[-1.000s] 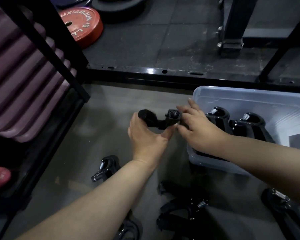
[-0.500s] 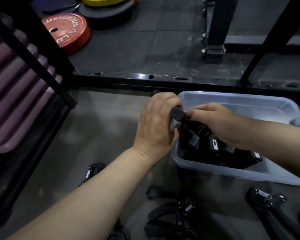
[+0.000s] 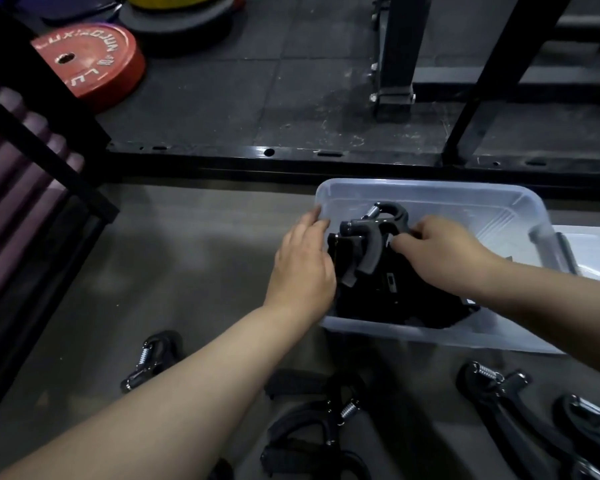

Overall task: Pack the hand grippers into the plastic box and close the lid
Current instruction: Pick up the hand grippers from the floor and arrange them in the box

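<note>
Gripper (image 3: 368, 247) sits atop pile (image 3: 395, 299) inside plastic box (image 3: 430, 190). My right hand (image 3: 444, 254) pinches its handle; left hand (image 3: 302, 268), fingers straight, touches it at box's left wall. Other grippers (image 3: 319, 420) loose on floor (image 3: 187, 254).

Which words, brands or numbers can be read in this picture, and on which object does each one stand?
"LUXIAOJUN": white letters, upside down, on the round red weight plate on the floor.
"LE": white letters lower on the same plate; nothing more shows.
Pale label on a black hand gripper inside the clear plastic box: too small to read.
</note>
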Demonstrator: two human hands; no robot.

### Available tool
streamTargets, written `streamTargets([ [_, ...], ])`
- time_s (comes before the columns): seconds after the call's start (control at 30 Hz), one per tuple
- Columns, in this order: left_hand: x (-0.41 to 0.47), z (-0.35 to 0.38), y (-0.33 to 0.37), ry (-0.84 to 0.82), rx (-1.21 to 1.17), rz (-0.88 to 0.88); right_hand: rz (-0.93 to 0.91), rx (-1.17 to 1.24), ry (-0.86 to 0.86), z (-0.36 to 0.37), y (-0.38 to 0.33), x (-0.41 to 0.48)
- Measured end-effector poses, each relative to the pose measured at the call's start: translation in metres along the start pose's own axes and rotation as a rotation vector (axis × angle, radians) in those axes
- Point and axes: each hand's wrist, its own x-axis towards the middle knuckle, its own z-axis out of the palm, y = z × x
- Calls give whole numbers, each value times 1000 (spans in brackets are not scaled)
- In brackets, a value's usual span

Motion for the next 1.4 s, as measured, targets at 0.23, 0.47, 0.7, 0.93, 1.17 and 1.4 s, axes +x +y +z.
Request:
streamTargets([
  [0.23,0,2,0,16,-15,-15,-37,-71,-38,18,-9,4],
  [0.47,0,3,-3,22,-39,-13,84,25,-242,-1,-11,11],
  [0.7,-1,1,-3,18,-43,-8,-67,-346,-202,0,-15,1],
  [0.93,-1,2,-3,15,-52,-13,-118,-449,-174,5,-18,-3],
  [1.17,-1,1,-2,14,-71,-25,-127,-468,-159,4,-10,-6],
  [1.4,-1,1,-2,20,-66,-18,-174,-457,-158,3,-7,-7],
])
